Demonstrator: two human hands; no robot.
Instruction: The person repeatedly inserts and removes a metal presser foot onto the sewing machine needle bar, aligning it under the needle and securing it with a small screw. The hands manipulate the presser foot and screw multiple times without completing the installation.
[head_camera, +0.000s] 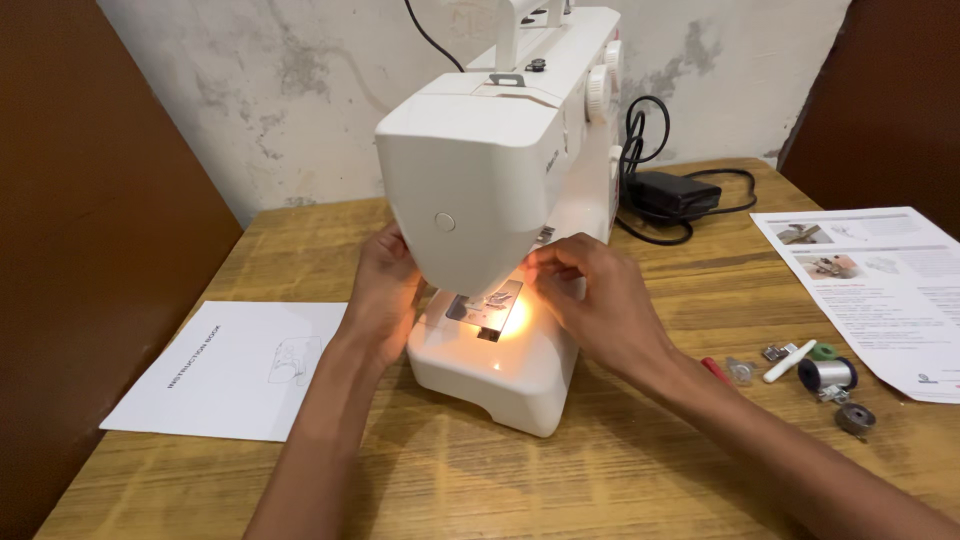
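A white sewing machine (500, 200) sits mid-desk (640, 470). The left hand (385, 290) steadies its head; the right hand (590, 295) pinches by the lit needle area, though what it pinches cannot be told. A booklet (230, 370) lies left, bobbins (830, 375) right.

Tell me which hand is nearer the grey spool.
Right. The right hand is at the needle area, left of the grey spool; the left hand is beyond the machine.

wooden table (300, 235), white sewing machine (500, 150), paper sheets (235, 370), black adapter (675, 192), thread spool (828, 374)
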